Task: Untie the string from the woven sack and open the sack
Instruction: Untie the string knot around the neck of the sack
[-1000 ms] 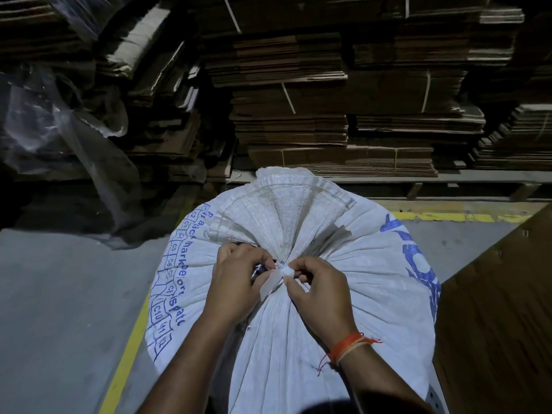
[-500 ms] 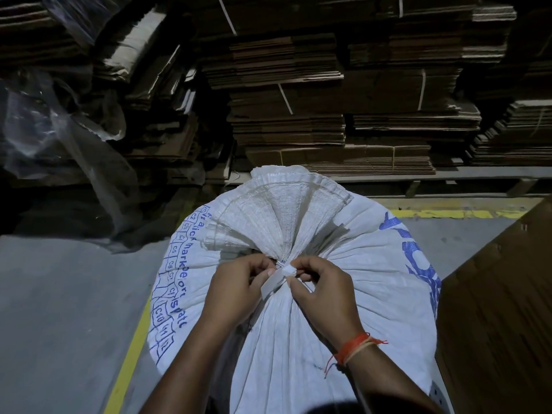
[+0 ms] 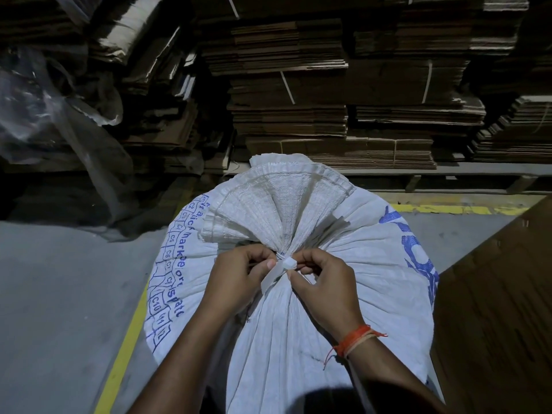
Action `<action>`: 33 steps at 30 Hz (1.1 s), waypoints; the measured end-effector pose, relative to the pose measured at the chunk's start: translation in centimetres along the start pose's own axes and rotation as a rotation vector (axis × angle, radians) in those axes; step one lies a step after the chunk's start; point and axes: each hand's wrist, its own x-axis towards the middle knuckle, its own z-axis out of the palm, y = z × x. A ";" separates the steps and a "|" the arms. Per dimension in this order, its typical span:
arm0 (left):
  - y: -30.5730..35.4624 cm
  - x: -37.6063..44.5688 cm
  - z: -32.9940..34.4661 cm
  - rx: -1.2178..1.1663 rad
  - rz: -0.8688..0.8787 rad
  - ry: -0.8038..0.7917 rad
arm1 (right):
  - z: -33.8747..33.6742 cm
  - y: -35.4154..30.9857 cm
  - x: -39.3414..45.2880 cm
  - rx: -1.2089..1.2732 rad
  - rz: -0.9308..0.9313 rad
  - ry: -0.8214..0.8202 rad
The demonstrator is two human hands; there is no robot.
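A large white woven sack (image 3: 352, 264) with blue print stands in front of me, its neck gathered and bound by a flat white string (image 3: 273, 274). The knot sits at the gathered neck, with the sack's fanned-out mouth above it. My left hand (image 3: 236, 279) pinches the string's loose strip just left of the knot. My right hand (image 3: 324, 285), with an orange thread band on its wrist, pinches the knot from the right. Both sets of fingertips meet at the knot and partly hide it.
Stacks of flattened cardboard (image 3: 298, 94) fill the back wall on a pallet. Clear plastic sheeting (image 3: 59, 115) hangs at the left. A brown cardboard sheet (image 3: 495, 309) leans at the right, close to the sack. Yellow floor lines (image 3: 125, 348) run along the grey concrete.
The fingers of both hands have shifted slightly at the knot, and the white strip now hangs lower between them. The sack stays tied.
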 end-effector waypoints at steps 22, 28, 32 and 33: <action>-0.1 -0.1 1.1 -0.092 -0.033 -0.009 | -0.1 0.2 -0.3 -0.023 -0.013 0.004; -0.2 -0.1 1.4 -0.081 -0.025 0.003 | -0.1 0.2 -0.3 -0.036 -0.004 0.000; -0.1 0.0 1.6 -0.097 -0.043 -0.004 | -0.1 0.2 -0.3 -0.055 -0.009 -0.006; -0.1 -0.1 1.5 -0.107 -0.050 -0.007 | -0.2 0.2 -0.2 -0.057 -0.010 -0.010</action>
